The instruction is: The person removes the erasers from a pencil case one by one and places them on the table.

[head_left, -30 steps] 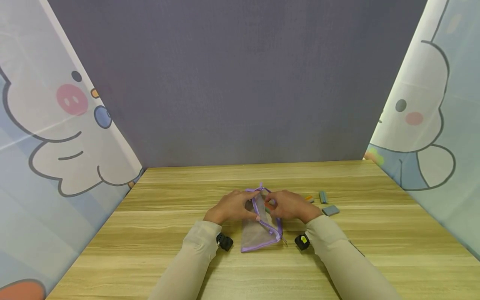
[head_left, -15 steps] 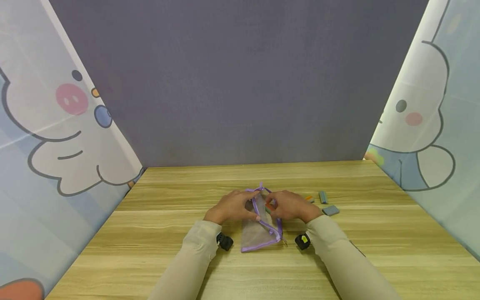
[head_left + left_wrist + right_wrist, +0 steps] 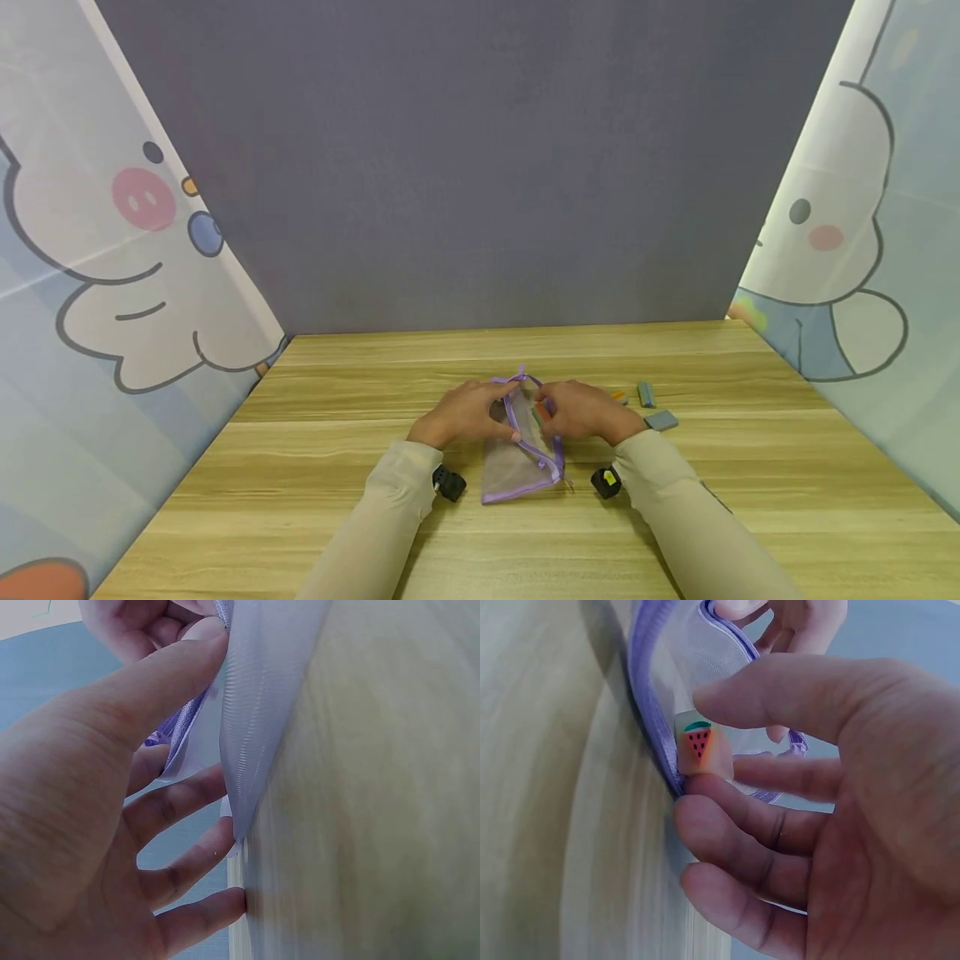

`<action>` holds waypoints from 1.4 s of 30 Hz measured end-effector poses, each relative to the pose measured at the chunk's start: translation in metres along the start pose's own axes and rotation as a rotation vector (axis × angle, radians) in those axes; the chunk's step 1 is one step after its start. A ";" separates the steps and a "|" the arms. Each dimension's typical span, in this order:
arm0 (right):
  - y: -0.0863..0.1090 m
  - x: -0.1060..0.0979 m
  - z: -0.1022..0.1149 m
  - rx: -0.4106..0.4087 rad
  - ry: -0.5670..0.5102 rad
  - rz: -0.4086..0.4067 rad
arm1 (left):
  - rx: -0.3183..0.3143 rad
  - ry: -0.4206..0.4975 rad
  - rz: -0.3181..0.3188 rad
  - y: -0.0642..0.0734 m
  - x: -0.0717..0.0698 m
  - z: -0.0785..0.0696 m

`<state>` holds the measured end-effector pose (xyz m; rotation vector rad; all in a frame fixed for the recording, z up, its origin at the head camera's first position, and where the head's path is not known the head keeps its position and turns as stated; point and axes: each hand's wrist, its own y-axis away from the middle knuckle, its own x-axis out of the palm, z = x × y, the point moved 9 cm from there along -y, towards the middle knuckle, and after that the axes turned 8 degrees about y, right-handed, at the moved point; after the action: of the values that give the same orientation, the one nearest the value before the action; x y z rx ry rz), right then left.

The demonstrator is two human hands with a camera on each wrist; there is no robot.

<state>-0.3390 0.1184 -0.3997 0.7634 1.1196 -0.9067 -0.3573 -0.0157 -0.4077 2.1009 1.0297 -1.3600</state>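
Note:
A mesh zipper pouch (image 3: 512, 472) with purple trim lies in the middle of the table, its mouth spread apart. My left hand (image 3: 467, 412) holds the pouch's left edge, the thumb (image 3: 204, 636) on the purple zipper and the other fingers spread along the mesh. My right hand (image 3: 583, 411) reaches into the opening from the right. Beside its parted thumb and fingers sits a small eraser-like block (image 3: 702, 750) with a watermelon-slice picture. Seen from the head, the block's red side shows within the mouth. Whether a fingertip touches it is hard to tell.
Right of the pouch lie a grey-blue block (image 3: 646, 394), a flat grey block (image 3: 662, 421) and an orange-topped piece (image 3: 619, 398) partly behind my right hand. A dark panel (image 3: 487, 167) rises behind the wooden table (image 3: 300, 500).
My right thumb and fingers have spread apart, and more of the red block shows between them inside the pouch mouth. My left hand and the pouch have stayed put.

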 end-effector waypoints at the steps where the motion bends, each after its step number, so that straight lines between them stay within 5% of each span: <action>1: 0.000 0.000 0.001 -0.007 0.001 0.005 | -0.001 0.001 0.000 0.000 0.000 0.000; 21: 0.001 0.001 0.004 -0.047 -0.010 0.000 | 0.058 -0.022 -0.017 0.001 -0.004 -0.005; 42: 0.005 -0.008 0.005 -0.094 -0.069 -0.028 | 0.048 -0.034 -0.015 -0.001 -0.003 -0.005</action>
<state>-0.3338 0.1177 -0.3900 0.6367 1.1067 -0.8909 -0.3562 -0.0132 -0.4028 2.1002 1.0111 -1.4364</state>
